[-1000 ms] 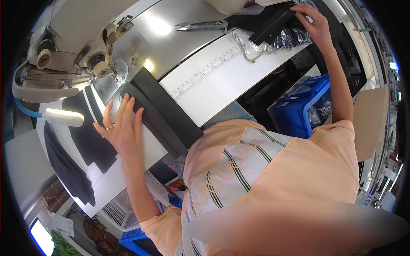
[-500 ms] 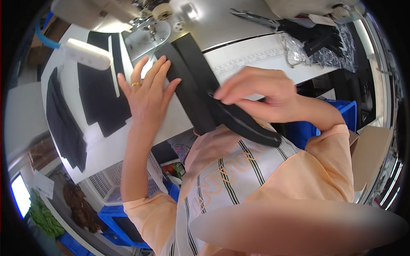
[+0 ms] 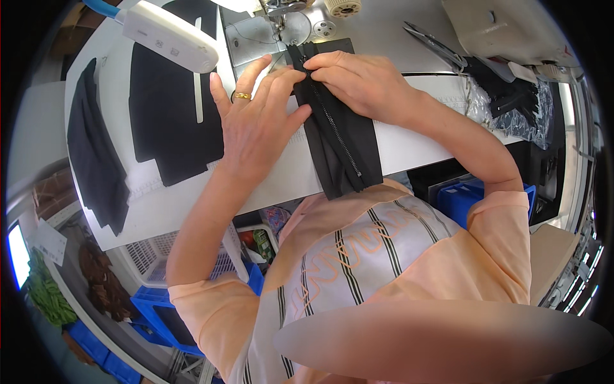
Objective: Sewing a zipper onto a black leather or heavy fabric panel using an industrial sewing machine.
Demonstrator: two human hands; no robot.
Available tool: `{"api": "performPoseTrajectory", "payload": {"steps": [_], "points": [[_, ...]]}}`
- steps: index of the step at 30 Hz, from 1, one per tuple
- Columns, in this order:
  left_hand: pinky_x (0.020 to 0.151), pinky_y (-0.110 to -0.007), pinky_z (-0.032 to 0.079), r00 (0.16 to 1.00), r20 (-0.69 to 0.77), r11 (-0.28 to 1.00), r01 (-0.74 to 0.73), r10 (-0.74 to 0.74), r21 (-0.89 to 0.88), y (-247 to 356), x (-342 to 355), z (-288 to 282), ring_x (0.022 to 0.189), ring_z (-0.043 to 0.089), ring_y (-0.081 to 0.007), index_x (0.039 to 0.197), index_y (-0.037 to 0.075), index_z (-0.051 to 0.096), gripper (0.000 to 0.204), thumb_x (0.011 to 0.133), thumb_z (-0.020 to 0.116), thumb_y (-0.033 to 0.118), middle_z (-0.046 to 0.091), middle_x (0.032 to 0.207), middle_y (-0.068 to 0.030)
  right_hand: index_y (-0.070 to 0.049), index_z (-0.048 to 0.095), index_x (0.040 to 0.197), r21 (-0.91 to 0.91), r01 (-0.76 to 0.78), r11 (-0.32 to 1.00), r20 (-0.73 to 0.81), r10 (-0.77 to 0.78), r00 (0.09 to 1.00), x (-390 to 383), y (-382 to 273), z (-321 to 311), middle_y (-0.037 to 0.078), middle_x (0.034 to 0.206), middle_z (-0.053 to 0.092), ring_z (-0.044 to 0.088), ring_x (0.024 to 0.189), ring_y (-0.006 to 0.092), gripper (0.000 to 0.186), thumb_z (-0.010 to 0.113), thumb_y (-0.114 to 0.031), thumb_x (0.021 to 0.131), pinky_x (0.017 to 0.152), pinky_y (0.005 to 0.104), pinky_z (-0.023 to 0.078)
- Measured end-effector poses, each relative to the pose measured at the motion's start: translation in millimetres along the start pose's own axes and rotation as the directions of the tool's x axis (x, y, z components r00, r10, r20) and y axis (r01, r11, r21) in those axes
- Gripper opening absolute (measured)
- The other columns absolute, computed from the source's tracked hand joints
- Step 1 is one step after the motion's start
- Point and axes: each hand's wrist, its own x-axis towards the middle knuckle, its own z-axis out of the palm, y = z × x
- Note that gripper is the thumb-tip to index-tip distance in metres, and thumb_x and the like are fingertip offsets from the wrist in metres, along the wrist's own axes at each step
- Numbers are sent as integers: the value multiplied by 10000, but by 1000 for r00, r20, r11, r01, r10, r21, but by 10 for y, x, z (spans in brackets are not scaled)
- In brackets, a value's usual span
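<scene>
A black zipper [image 3: 334,127] with metal teeth lies lengthwise along a strip of black fabric [image 3: 363,144], which runs from beside the sewing machine's needle area down toward my body. My right hand [image 3: 366,86] pinches the zipper's upper part, thumb and index finger together near its far end. Spread over the white table, my left hand [image 3: 256,125] wears a ring, and its fingertips touch the left edge of the zipper and fabric. The presser foot [image 3: 280,22] of the sewing machine stands just beyond the fabric's far end.
Cut black fabric pieces [image 3: 169,109] lie at left, under a white lamp head [image 3: 171,35]. Tweezers or thread snips [image 3: 435,46] rest on the metal machine bed. Black zippers in clear plastic [image 3: 515,102] lie at right. A white basket [image 3: 150,259] stands below the table.
The zipper, which hung curved over my shirt from my right hand, now lies straight on the fabric. My right hand moved up toward the needle, beside my left hand.
</scene>
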Motion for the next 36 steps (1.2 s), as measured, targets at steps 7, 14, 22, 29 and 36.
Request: {"api": "performPoseTrajectory", "payload": {"steps": [7, 14, 22, 29, 36], "points": [[1055, -662, 159, 999, 5, 998, -34, 34, 50, 7, -2, 5, 1267, 464, -206, 1178, 145, 629, 505, 715, 784, 274, 612, 1166, 42, -44, 605, 952, -36, -10, 999, 2, 10, 1000, 15, -24, -22, 62, 1074, 666, 684, 877, 199, 151, 610, -55, 802, 643, 306, 562], [1049, -651, 164, 1000, -4, 996, -25, 26, 85, 21, 15, -2, 1256, 478, -201, 1128, 125, 668, 461, 707, 785, 275, 612, 1176, 39, -47, 611, 953, -70, 6, 998, -36, -9, 999, 13, -25, 3, 56, 1071, 666, 685, 861, 196, 167, 612, -59, 787, 662, 297, 558], [1000, -652, 248, 992, -65, 992, -99, 104, 73, -61, 54, 24, 1170, 547, -196, 1075, 116, 676, 321, 756, 704, 134, 639, 1163, 51, -31, 620, 1125, -113, 256, 960, 136, -240, 961, -55, -145, -228, 106, 1213, 613, 580, 1134, 293, 356, 619, -71, 772, 942, 410, 483], [1012, -671, 262, 992, -82, 993, -90, 96, 72, -126, 73, 68, 1127, 559, -203, 1065, 135, 692, 294, 812, 602, 17, 661, 1141, 87, 2, 662, 988, 118, 186, 975, 124, -200, 972, -315, -604, -259, 135, 1040, 661, 653, 923, 278, 287, 633, -105, 724, 741, 357, 556], [1046, -634, 196, 996, -18, 993, -82, 84, 87, -145, 68, 29, 1180, 550, -209, 1146, 181, 671, 302, 899, 564, 44, 653, 1199, 92, 56, 657, 1004, 88, 145, 985, 106, -154, 982, -360, -750, -185, 192, 1103, 665, 670, 1015, 325, 375, 666, -77, 654, 790, 352, 582]]}}
